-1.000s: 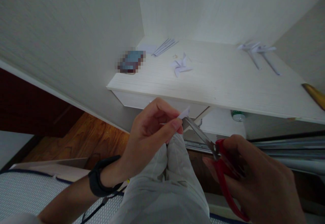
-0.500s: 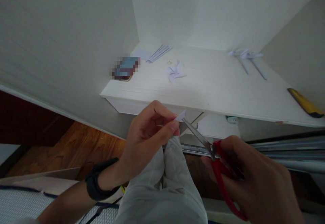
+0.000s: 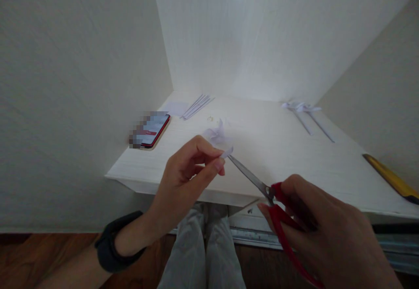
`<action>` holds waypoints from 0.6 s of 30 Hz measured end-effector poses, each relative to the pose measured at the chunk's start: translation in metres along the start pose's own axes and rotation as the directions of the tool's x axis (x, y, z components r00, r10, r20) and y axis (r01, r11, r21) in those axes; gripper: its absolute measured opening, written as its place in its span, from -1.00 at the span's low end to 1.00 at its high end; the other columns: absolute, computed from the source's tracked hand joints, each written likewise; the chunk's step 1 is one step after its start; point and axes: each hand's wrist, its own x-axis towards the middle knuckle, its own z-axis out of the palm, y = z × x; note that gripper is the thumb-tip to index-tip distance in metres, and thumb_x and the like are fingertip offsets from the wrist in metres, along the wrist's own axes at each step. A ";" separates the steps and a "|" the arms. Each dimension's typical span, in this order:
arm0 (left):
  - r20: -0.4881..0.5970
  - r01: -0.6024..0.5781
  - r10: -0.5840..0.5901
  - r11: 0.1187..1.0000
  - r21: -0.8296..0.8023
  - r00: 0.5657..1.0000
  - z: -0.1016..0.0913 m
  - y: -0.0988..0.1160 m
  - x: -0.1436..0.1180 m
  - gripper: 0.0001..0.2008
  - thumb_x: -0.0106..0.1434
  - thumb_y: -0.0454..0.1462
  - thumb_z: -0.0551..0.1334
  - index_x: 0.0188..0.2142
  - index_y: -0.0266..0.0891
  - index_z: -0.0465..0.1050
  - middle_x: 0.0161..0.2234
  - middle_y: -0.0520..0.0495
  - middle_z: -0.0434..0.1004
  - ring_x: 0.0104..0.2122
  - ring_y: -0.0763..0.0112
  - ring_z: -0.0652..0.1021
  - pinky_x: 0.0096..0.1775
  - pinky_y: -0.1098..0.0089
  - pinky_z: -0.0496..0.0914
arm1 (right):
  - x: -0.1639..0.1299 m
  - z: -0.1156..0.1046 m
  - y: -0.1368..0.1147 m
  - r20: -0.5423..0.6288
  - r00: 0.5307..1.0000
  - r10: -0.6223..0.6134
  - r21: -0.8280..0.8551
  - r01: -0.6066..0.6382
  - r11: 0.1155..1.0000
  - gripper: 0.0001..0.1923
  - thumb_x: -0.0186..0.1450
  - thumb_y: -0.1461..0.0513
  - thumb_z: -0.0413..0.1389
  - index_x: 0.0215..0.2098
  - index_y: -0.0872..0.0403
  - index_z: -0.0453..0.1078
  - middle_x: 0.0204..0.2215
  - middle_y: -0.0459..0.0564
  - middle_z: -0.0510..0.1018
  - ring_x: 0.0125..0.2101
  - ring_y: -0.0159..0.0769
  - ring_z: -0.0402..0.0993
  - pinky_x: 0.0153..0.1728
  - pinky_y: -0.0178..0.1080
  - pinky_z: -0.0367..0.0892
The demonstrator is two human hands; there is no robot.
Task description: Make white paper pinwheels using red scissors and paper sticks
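Above the front part of the shelf (image 3: pixel 278 162), I watch a small folded paper (image 3: pixel 227 152) brought to the scissors (image 3: pixel 248 173). The left hand (image 3: pixel 185 177) pinches the paper between thumb and forefinger, its end poking out past the fingertips. The right hand (image 3: pixel 330 223) grips the scissors by their red handles, blades nearly together, tips right at the paper; whether they touch it, I can't tell from here.

I judge the step in hand to be fine scissor work on that end. The next move calls for a firm pinch, with the blade tips lined up clear of the fingers.

The paper sits between the hands, at the left one's fingertips and well apart from the right palm. Just beyond it, partly behind the left hand, a paper pinwheel (image 3: pixel 218 133) lies on the shelf.
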 end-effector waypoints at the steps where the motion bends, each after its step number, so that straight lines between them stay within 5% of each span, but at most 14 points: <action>1: 0.004 -0.021 0.021 1.000 -0.010 1.000 -0.002 -0.003 0.011 -0.91 0.23 -0.27 0.27 -0.37 -0.18 0.38 -0.51 0.07 0.41 -0.57 0.57 0.37 -0.59 0.54 0.20 | 0.011 0.002 0.004 -0.011 1.000 0.001 0.005 -0.001 1.000 -0.71 0.23 0.08 0.11 -0.54 0.00 0.17 -0.74 -0.20 0.34 -0.77 -0.44 0.20 -0.74 -0.38 0.04; 9: 0.084 -0.017 0.028 0.992 -0.124 0.996 -0.012 -0.019 0.085 -0.84 0.27 -0.26 0.24 -0.40 -0.20 0.29 -0.54 0.12 0.40 -0.67 0.66 0.22 -0.66 0.58 0.07 | 0.092 0.023 0.031 -0.016 1.000 0.003 0.059 -0.002 0.998 -0.73 0.20 0.14 0.13 -0.55 0.02 0.16 -0.72 -0.21 0.34 -0.71 -0.45 0.22 -0.67 -0.39 0.12; 18: 0.110 -0.165 0.164 0.986 0.002 0.980 -0.023 -0.041 0.117 -0.86 0.27 -0.27 0.24 -0.38 -0.21 0.29 -0.52 0.08 0.44 -0.64 0.63 0.31 -0.62 0.57 0.18 | 0.121 0.051 0.059 -0.076 0.991 -0.115 0.029 0.117 0.993 -0.73 0.19 0.17 0.14 -0.55 0.02 0.13 -0.69 -0.22 0.35 -0.71 -0.47 0.22 -0.64 -0.40 0.10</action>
